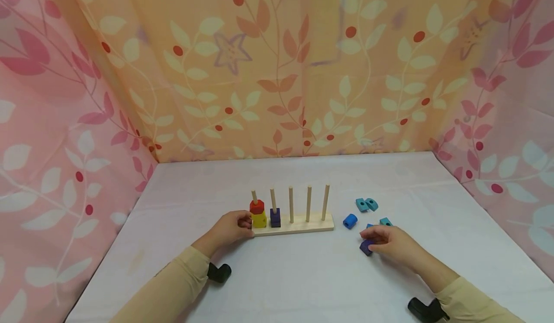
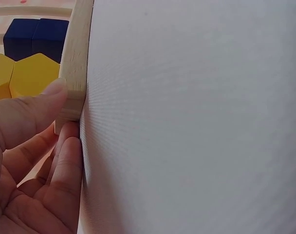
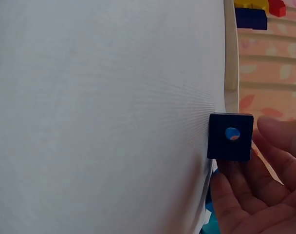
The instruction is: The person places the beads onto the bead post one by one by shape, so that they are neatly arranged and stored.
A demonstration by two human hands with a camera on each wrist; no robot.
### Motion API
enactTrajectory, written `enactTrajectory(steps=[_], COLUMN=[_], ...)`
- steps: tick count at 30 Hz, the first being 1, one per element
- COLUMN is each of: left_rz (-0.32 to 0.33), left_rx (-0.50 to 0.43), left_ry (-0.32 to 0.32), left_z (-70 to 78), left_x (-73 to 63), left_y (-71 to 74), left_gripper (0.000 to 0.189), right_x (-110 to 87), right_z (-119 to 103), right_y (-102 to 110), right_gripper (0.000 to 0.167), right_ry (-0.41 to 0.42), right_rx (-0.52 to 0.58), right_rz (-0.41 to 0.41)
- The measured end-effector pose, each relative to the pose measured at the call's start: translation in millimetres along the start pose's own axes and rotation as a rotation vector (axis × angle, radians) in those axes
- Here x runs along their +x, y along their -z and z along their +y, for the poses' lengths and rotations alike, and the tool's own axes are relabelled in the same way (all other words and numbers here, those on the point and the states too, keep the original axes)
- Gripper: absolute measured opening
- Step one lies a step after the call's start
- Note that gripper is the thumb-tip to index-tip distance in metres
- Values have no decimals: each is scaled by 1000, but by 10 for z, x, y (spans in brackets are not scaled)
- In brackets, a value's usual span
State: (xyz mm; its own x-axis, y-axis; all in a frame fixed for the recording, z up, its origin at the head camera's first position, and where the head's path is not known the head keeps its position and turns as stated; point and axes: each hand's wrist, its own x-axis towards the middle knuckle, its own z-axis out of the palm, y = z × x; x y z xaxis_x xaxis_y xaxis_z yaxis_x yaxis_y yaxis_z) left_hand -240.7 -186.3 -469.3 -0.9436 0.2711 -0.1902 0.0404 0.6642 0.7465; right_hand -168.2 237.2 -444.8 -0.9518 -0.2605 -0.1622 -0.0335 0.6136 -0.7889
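In the head view my left hand (image 1: 233,226) grips the left end of a wooden peg base (image 1: 298,225), with the thumb (image 2: 53,92) on its upper side and fingers curled at its end. Yellow blocks (image 1: 259,219) topped by red (image 1: 257,206) sit on the leftmost peg; dark blue blocks (image 1: 275,218) fill the bottom of the second. Three pegs to the right are bare. Right of the base, my right hand (image 1: 391,243) holds a square dark blue block (image 3: 230,146) between thumb and fingers, low at the tabletop. Its round hole faces the right wrist camera.
A blue cylinder block (image 1: 350,221) lies between the base and my right hand. Beyond that hand lie teal blocks (image 1: 361,204), one of them (image 1: 385,221) close behind the fingers. Patterned cloth (image 1: 277,73) walls in the white table (image 1: 277,275) at the back and sides.
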Motion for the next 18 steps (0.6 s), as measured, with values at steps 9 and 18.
enactTrajectory(steps=[9, 18], left_rz=[-2, -8], left_rx=[2, -5], left_ry=[-3, 10], left_z=[6, 1], left_x=[-10, 5], left_y=[6, 9], left_gripper=[37, 38], right_x=[-7, 12], right_z=[1, 15], right_y=[-27, -22], right_gripper=[34, 29], right_ry=[-62, -15], right_rx=[-119, -119], right_rz=[-29, -47])
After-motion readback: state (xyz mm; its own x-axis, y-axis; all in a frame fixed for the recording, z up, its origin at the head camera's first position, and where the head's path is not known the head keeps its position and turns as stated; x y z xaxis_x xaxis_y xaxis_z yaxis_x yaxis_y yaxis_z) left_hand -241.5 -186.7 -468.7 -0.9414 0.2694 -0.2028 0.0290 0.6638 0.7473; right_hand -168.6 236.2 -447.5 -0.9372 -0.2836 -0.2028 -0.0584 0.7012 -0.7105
